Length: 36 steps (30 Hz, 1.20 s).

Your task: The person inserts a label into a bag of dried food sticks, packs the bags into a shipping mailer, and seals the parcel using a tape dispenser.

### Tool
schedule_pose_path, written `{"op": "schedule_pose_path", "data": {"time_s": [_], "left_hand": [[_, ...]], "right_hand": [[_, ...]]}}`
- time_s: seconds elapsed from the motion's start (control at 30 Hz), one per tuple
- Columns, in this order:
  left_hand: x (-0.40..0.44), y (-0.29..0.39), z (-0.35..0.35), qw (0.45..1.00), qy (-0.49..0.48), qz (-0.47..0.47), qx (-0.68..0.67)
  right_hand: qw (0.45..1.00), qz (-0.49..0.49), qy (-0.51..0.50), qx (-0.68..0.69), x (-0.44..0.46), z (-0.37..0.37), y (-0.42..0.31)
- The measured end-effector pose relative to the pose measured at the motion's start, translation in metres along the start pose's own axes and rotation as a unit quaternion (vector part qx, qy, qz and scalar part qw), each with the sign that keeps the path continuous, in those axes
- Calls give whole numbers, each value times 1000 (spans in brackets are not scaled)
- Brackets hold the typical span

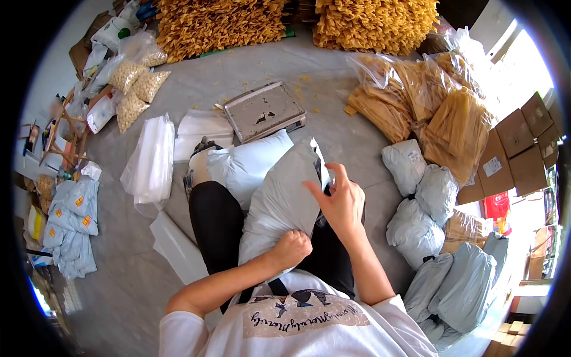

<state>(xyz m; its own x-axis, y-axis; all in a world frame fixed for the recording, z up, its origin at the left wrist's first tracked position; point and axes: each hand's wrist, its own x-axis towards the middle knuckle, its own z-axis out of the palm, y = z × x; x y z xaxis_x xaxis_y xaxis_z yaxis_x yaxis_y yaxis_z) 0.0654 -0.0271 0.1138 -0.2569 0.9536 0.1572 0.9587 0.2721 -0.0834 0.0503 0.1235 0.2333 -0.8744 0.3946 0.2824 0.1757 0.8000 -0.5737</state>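
Grey mailer bag: the landmark, this full plastic bag (276,199) lies across the person's lap, its far end leaning away from the body and a white-edged strip along its right side.
Left hand: the left hand (290,249) is closed in a loose fist on the near part of the grey mailer bag; whether it pinches the plastic cannot be told.
Right hand: the right hand (343,205) is open, thumb and forefinger spread wide, at the right edge of the grey mailer bag; contact is unclear.
Pale blue mailer bag: filled (256,159), just left of the landmark.
Platform scale: on the floor (264,112), beyond the landmark and slightly left.
Clear plastic sleeves: a pile (151,157) left of the landmark.
Flat grey mailer: on the floor (178,247), left of the landmark and nearer the body.
Filled grey parcels: a group (464,285) right of the landmark.
Brown strips: in clear bags (455,128), beyond the landmark to the right.
Yellow stacks: two (220,27), far beyond the landmark.
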Motion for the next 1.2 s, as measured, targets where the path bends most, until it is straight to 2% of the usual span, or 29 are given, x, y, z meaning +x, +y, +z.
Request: {"op": "schedule_pose_path", "data": {"time_s": [0.07, 0.1, 0.2, 0.27, 0.33, 0.37, 0.43, 0.53, 0.57, 0.8, 0.83, 0.87, 0.93, 0.97, 1.03, 1.07, 1.1, 1.17, 1.2], "left_hand": [[0, -1, 2, 1000, 7, 3, -24], [-1, -2, 2, 1000, 7, 1, -24], [-4, 2, -3, 998, -4, 1, -67], [-6, 7, -6, 997, -62, 33, -27], [-6, 5, -6, 997, -50, 41, -50], [-5, 3, -6, 996, -36, 43, -70], [-4, 4, -5, 997, -41, 37, -58], [-2, 4, 1, 997, -48, 38, -53], [-1, 2, 4, 996, -51, 52, -59], [-2, -8, 7, 996, -48, 20, -71], [-3, -7, -1, 990, -119, 12, -76], [-8, -5, -8, 990, -121, 8, -77], [-20, -2, -15, 981, -77, -80, -157], [-28, 0, -19, 981, -76, -86, -158], [-50, 5, -28, 951, -100, -185, -228], [-59, 6, -38, 950, -102, -188, -229], [-67, 6, -51, 940, -72, -229, -243], [-80, 5, -68, 920, -11, -293, -259], [-86, 4, -75, 919, -14, -296, -258]], "right_hand": [[999, 3, 33, 6, 7, 19, 22], [998, 38, 25, -41, 10, 16, 25], [990, 63, -47, -116, 10, 21, 66], [988, 79, -68, -118, 25, 20, 76], [968, 70, -173, -168, 45, 25, 83], [968, 72, -171, -168, 53, 33, 87], [935, 82, -266, -218, 67, 57, 95], [913, 76, -315, -246, 77, 79, 95], [885, 98, -373, -262, 83, 85, 93], [886, 52, -354, -294, 74, 110, 90], [884, 49, -350, -307, 70, 107, 88], [881, 45, -344, -321, 68, 103, 87], [892, -19, -281, -353, 53, 86, 75], [902, -37, -234, -360, 41, 78, 70], [941, -36, -172, -290, 11, 45, 51], [957, -39, -143, -251, -4, 35, 52], [969, -35, -124, -209, -19, 19, 43], [984, -60, -150, -78, -47, 0, 38], [977, -39, -211, -14, -59, -9, 33]]}}
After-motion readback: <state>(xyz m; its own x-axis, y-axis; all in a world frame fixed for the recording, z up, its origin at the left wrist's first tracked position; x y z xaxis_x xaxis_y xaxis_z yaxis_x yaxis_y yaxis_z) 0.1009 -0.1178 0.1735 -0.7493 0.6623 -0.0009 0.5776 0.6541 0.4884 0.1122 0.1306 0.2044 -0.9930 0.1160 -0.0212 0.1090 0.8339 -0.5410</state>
